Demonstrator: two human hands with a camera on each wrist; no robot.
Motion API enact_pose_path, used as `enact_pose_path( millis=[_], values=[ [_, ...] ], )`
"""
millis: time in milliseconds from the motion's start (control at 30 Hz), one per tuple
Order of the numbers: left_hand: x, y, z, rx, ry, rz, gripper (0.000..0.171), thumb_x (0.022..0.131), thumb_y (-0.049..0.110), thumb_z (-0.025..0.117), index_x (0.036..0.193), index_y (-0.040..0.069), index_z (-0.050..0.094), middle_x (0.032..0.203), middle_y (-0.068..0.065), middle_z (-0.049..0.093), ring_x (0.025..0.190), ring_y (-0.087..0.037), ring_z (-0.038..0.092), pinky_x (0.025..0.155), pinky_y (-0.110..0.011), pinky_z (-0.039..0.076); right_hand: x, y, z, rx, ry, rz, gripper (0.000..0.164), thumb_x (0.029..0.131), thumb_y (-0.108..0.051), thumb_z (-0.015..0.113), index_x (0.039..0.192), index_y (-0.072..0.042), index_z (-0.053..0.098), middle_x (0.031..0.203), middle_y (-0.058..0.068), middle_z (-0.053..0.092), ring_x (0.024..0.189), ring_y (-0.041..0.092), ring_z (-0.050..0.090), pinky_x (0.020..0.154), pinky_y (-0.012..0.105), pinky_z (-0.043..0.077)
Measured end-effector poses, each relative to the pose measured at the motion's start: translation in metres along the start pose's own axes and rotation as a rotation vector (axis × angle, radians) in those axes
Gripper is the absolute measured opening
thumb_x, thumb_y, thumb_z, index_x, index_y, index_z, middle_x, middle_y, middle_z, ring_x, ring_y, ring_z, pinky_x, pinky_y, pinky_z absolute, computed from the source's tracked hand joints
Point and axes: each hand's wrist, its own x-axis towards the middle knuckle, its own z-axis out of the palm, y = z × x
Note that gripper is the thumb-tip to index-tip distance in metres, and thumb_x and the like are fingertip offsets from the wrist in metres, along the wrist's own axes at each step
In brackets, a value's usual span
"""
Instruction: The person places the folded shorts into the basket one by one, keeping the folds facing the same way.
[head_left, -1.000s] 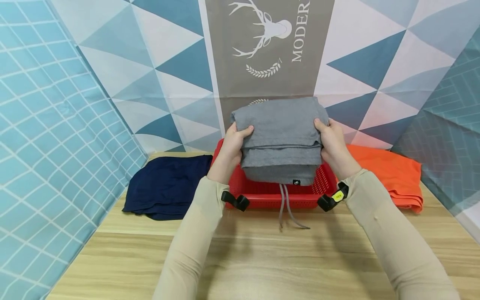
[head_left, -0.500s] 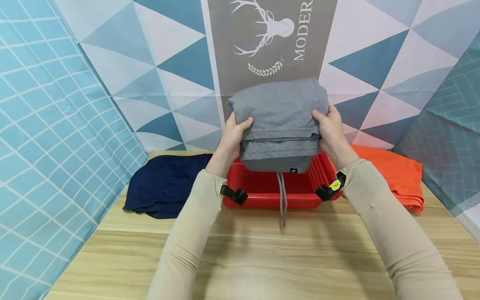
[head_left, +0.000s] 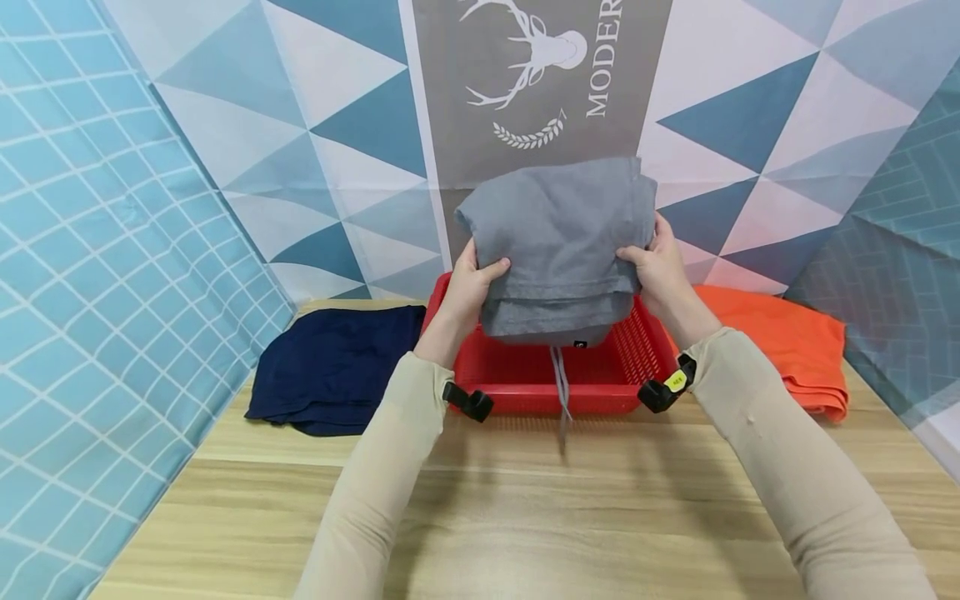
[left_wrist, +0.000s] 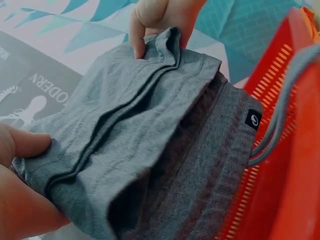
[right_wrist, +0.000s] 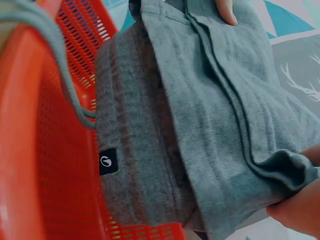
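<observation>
A folded pair of grey drawstring pants [head_left: 562, 233] is held up over the red plastic basket [head_left: 555, 400]. My left hand [head_left: 467, 287] pinches its left side, thumb on top and fingers underneath. On the opposite side my right hand [head_left: 663, 267] grips the cloth the same way, with a small bunched fold at the thumb in the right wrist view. The waistband, with a small black label [left_wrist: 253, 120], faces the basket's near side. From it a grey drawstring [head_left: 560, 383] hangs over the near rim. The cloth hides part of the basket's inside.
Folded dark navy cloth [head_left: 337, 367] lies on the wooden table [head_left: 525, 517] left of the basket. To the right lies a folded orange cloth [head_left: 787, 342]. A patterned wall hanging [head_left: 360, 167] rises close behind the basket.
Both hands have lifted the grey pants slightly and tipped them, so less of the waistband shows in the head view. The drawstring ends have swung together. Both hands keep their grip.
</observation>
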Motion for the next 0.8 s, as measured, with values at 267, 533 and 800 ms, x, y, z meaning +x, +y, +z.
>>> enact_pose_path(
  millis=[267, 533, 800],
  values=[
    [-0.008, -0.020, -0.001, 0.050, 0.000, -0.065, 0.057, 0.091, 0.009, 0.051, 0.142, 0.023, 0.027, 0.143, 0.000, 0.032, 0.130, -0.019, 0.030, 0.107, -0.046, 0.024, -0.006, 0.018, -0.006, -0.013, -0.032, 0.078, 0.076, 0.084, 0.016, 0.037, 0.145, -0.015, 0.006, 0.151, 0.011, 0.016, 0.135, 0.025, 0.018, 0.111, 0.044, 0.013],
    [-0.010, -0.037, -0.003, 0.043, 0.039, -0.131, 0.058, 0.089, 0.006, 0.052, 0.141, 0.021, 0.030, 0.140, 0.000, 0.036, 0.129, -0.019, 0.032, 0.107, -0.044, 0.026, -0.011, 0.031, -0.009, -0.081, -0.040, 0.148, 0.074, 0.083, 0.014, 0.039, 0.144, -0.010, 0.004, 0.149, 0.016, 0.015, 0.135, 0.029, 0.019, 0.110, 0.047, 0.016],
    [-0.014, -0.051, -0.006, 0.010, 0.073, -0.215, 0.059, 0.088, 0.003, 0.052, 0.140, 0.020, 0.031, 0.139, -0.002, 0.038, 0.127, -0.021, 0.035, 0.105, -0.045, 0.028, -0.016, 0.045, -0.011, -0.161, -0.054, 0.258, 0.073, 0.085, 0.009, 0.041, 0.144, -0.004, 0.000, 0.150, 0.018, 0.009, 0.135, 0.032, 0.014, 0.109, 0.048, 0.015]
  ],
)
